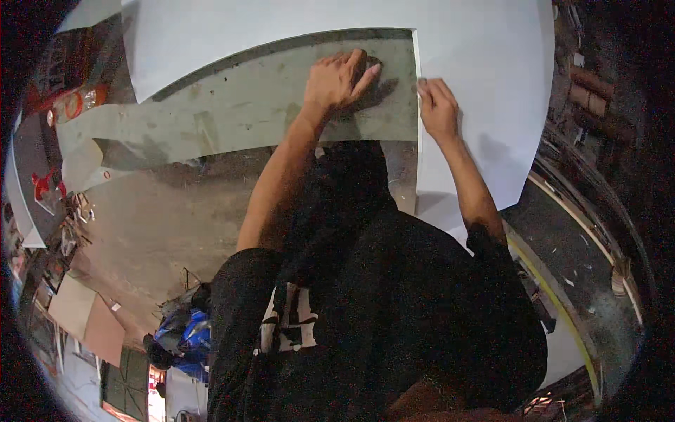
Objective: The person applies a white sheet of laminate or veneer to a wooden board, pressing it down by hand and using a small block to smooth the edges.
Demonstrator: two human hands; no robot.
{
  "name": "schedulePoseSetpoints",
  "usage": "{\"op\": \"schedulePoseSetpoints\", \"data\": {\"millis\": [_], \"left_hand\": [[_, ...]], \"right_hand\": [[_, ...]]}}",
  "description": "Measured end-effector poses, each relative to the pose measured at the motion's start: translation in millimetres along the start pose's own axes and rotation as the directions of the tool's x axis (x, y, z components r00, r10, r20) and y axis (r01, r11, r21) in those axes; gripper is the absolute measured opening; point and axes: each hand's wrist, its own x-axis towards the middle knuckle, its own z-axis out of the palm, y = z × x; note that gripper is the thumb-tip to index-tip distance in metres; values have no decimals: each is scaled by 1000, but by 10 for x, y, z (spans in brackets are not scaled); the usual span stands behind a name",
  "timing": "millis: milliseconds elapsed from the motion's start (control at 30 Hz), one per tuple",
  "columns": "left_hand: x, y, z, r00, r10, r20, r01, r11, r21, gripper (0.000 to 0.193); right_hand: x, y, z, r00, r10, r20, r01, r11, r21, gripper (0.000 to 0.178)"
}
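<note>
A large white sheet (485, 42) lies on a grey-green worktop (232, 112) with a cut-out that has a curved far edge and a straight right edge. Inside the cut-out, over the bare worktop, is my left hand (336, 81), its thumb and fingers apart and nothing visible in it. It casts a shadow to its right. My right hand (439, 109) is closed at the sheet's straight edge, its fingertips bent together over the rim. A small dark spot shows at those fingertips, too small to name.
An orange-and-clear roll (74, 105) sits at the worktop's far left end. Brown floor (169, 225) stretches left of me, with a blue motorcycle (186, 334) and brown boards (84, 313) lower left. Long strips (583, 211) lie along the right side.
</note>
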Motion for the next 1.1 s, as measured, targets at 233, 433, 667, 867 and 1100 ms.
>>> {"op": "schedulePoseSetpoints", "data": {"millis": [233, 433, 667, 867, 1100], "left_hand": [[46, 118, -140, 998, -27, 52, 32, 994, -107, 47], [25, 41, -123, 998, -37, 54, 38, 999, -25, 53], [66, 108, -73, 998, -25, 50, 25, 1000, 2, 52], [54, 104, -77, 1000, 24, 5, -24, 999, -39, 48], [43, -23, -11, 997, 45, -56, -47, 998, -29, 48]], "right_hand": [[203, 18, 23, 999, -2, -51, 1, 1000, -8, 12], [-434, 43, -174, 994, 26, 104, -20, 998, -57, 6], [1018, 895, -438, 962, 32, -272, -79, 984, -161, 17], [139, 870, -102, 997, -63, -46, 55, 984, -169, 22], [-2738, 171, -644, 900, -89, 427, 166, 975, -146, 34]]}}
